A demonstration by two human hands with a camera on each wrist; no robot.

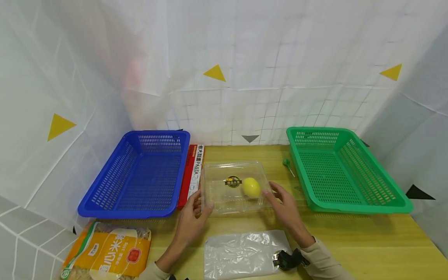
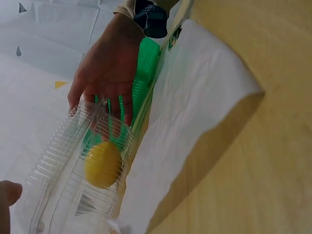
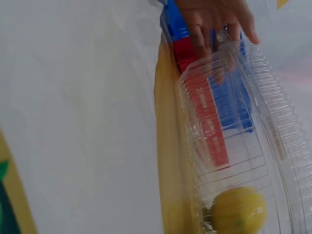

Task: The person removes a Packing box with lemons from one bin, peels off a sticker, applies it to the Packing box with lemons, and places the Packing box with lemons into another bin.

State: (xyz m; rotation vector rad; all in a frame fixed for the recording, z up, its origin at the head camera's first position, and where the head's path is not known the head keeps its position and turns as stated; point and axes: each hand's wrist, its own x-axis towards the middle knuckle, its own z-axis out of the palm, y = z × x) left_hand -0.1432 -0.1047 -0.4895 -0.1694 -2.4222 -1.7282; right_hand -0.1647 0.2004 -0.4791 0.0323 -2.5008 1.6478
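Note:
A clear plastic clamshell box (image 1: 218, 198) with a dark and gold label is held between my two hands, its lid down. One lemon (image 1: 251, 188) lies inside, toward the right end; the left wrist view shows the lemon (image 2: 103, 165) through the ribbed wall. My left hand (image 1: 190, 221) grips the box's left end, thumb on top and fingers lower down the side. At the opposite end my right hand (image 1: 285, 206) holds it the same way; in the left wrist view that right hand (image 2: 109, 73) has its thumb at the lid edge. Some fingertips are hidden behind plastic.
A blue basket (image 1: 131, 213) stands left, a green basket (image 1: 360, 208) right. A red and white pasta box (image 1: 190, 175) lies beside the blue one. A green-topped stick (image 1: 287, 165) lies near the green basket. In front are a white plastic sheet (image 1: 241, 254) and an orange food bag (image 1: 112, 252).

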